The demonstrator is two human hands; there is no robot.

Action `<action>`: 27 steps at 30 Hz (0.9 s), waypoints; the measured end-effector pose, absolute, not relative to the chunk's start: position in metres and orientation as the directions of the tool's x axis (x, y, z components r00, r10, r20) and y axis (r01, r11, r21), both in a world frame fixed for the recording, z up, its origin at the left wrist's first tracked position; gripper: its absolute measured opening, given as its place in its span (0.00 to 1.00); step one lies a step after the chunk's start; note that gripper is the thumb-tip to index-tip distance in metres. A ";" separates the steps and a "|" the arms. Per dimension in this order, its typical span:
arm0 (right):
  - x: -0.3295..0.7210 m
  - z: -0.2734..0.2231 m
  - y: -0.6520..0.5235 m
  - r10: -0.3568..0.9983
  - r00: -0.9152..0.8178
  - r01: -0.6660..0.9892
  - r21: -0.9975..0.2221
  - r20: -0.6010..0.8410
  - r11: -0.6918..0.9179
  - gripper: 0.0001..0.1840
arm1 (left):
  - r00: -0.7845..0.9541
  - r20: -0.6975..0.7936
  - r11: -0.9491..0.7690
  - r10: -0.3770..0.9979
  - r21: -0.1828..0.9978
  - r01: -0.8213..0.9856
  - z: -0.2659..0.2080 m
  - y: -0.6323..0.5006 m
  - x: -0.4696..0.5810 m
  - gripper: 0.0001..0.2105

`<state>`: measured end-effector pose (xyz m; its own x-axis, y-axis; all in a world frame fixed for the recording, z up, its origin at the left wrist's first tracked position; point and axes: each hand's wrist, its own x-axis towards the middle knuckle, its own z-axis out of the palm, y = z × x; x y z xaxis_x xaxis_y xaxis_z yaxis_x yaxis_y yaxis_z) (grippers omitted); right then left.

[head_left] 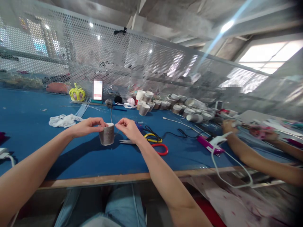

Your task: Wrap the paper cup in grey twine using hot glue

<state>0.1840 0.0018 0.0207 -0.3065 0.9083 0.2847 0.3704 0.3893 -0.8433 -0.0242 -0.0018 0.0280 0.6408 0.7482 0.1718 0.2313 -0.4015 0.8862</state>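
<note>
A small paper cup wrapped in grey-brown yarn (107, 136) stands a little above or on the blue table in front of me. My left hand (91, 126) is closed on its rim from the left, thumb and fingers at the top edge. At the right side of the rim, my right hand (129, 128) pinches a thin strand of the yarn. Another length of yarn (111, 115) runs from behind the cup to a small yarn ball (108, 102). Scissors with red and yellow handles (159, 149) lie open beneath and beside my right wrist.
Several wrapped cups (144, 109) stand in a cluster along the perforated screen (146, 63). A white cloth (64, 120) and a yellow crown-shaped piece (77, 94) lie left. At right are a purple glue gun (209, 146) with a white cable and a co-worker's arms (251, 154).
</note>
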 end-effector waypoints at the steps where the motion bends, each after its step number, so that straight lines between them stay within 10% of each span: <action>1: 0.184 0.021 0.002 0.909 -0.308 0.368 -0.846 0.280 0.385 0.10 | 0.647 0.165 -0.396 0.744 0.889 0.229 0.028 -0.002 -0.024 0.06; 27: 0.181 0.016 -0.001 0.835 -0.523 0.290 -0.884 0.174 0.366 0.09 | 0.604 0.150 -0.465 0.783 0.785 0.408 0.035 0.001 -0.033 0.11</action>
<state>0.1808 -0.0010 0.0164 -0.5229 0.8346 0.1735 0.2902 0.3657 -0.8843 -0.0327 0.0012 0.0349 0.6037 0.7829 0.1502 0.4081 -0.4654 0.7854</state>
